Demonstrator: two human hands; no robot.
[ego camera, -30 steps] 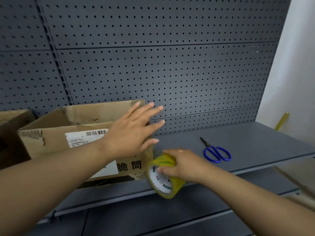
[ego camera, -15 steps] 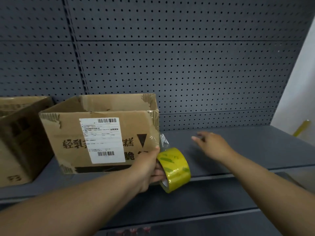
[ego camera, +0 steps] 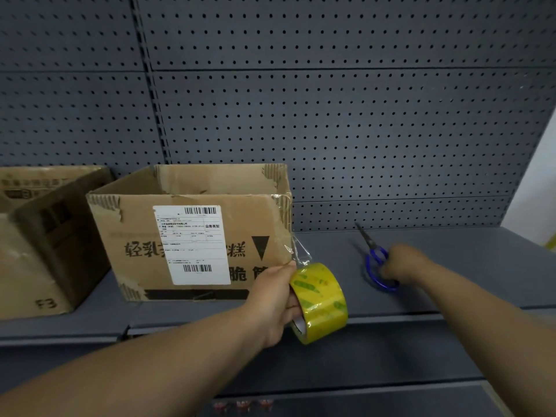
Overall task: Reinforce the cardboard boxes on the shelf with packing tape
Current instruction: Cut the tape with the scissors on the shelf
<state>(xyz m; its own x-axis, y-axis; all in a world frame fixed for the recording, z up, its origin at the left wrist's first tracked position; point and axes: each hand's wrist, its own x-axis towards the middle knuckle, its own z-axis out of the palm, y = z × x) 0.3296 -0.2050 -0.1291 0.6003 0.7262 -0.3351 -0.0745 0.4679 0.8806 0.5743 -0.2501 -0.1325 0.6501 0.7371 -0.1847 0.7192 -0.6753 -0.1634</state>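
A yellow roll of packing tape [ego camera: 320,302] is held just off the right front corner of an open cardboard box [ego camera: 192,236] on a grey shelf [ego camera: 469,266]. A short clear strip of tape [ego camera: 301,251] runs from the box corner down to the roll. The roll has passed from the right hand to the left hand [ego camera: 275,299], whose fingers grasp it through the core. The right hand [ego camera: 403,263] has reached right to the blue-handled scissors [ego camera: 376,266]. It is blurred at the handles, so whether its fingers have closed cannot be told. This suggests the strip is ready for cutting. The roll stands on edge, its core axis running roughly left to right. The box's long side runs along the shelf, open top up, labelled face forward. A second box [ego camera: 39,242] sits just left.
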